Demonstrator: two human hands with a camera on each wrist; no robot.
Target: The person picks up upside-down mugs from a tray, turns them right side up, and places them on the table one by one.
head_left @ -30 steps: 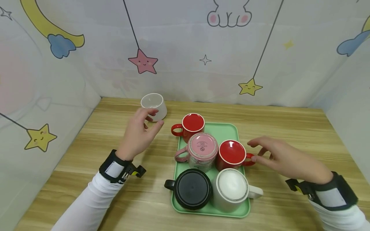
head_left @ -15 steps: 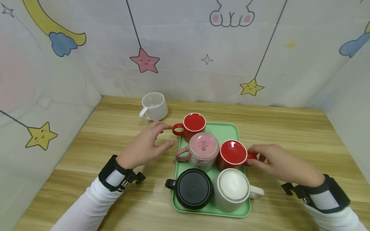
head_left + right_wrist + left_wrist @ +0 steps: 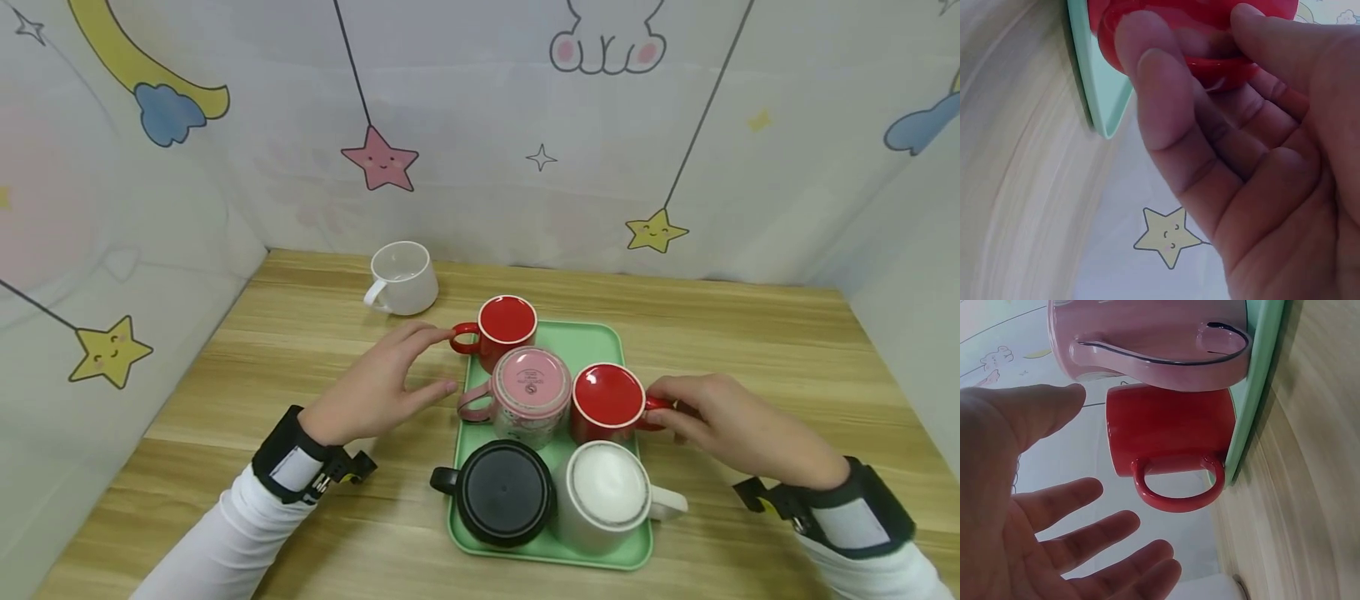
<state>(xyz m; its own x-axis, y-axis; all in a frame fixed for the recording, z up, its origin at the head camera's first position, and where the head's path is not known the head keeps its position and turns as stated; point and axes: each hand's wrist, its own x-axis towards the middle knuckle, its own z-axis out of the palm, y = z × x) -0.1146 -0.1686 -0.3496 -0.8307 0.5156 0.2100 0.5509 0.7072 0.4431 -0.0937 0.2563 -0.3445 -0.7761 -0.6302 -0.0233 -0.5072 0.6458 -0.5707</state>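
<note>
"Since both arms reach in over the table, tell me what the right hand has."

"Its thumb and fingers are clamped on the handle of the near red mug; that mug is at the right side of the green tray, its handle pointing out past the edge."

"And the left hand?"

"It holds nothing; its thumb and fingers are spread apart, the fingertips just beside the handle of the far red mug; the left wrist view shows background between them and that handle."

"Where is that one?"

"At the far left corner of the tray, handle to the left; the pink mug is right in front of it, upside down with its printed base up, its handle to the left as well."

"What fills the near end?"

"Two more mugs, both bottom up; the black mug is on the left with its handle over the tray's edge, and the white mug is on the right, handle pointing right."

"Anything off the tray?"

"A white cup; it stands upright on the table near the back wall, beyond the left hand."
</note>
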